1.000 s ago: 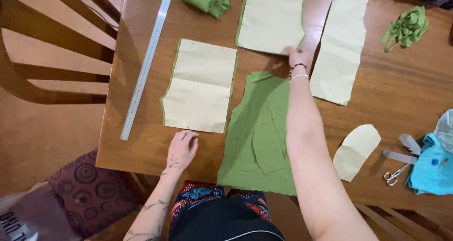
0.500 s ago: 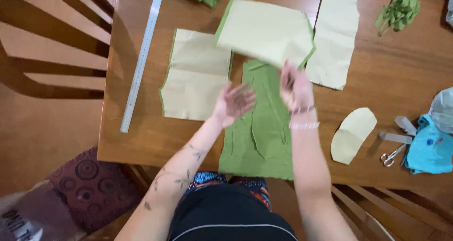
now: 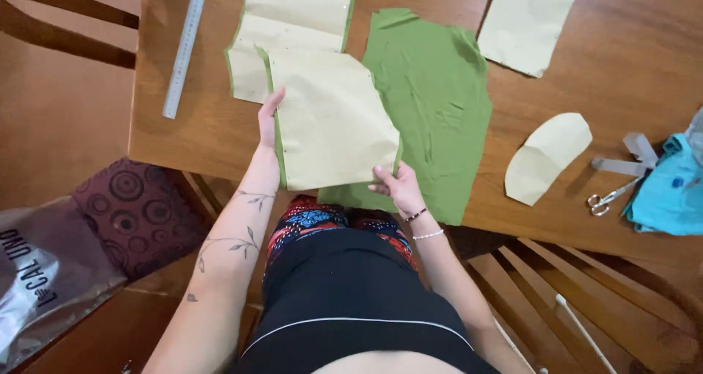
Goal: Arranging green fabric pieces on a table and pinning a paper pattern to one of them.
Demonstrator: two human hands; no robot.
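I hold a cream paper pattern piece backed with green fabric in both hands, near the table's front edge. My left hand grips its left edge. My right hand pinches its lower right corner. A green fabric piece lies flat on the wooden table to the right of it, partly under its right edge. Another cream pattern piece on green fabric lies behind, overlapped by the held one.
A metal ruler lies along the table's left side. A cream pattern piece sits at the back right, a rounded cream piece further right. Small scissors, grey clips and turquoise cloth are at the right edge. Wooden chairs stand around.
The pattern piece with its green fabric was lifted from the back of the table and brought toward me; both hands now hold it at the front, over the other pieces.
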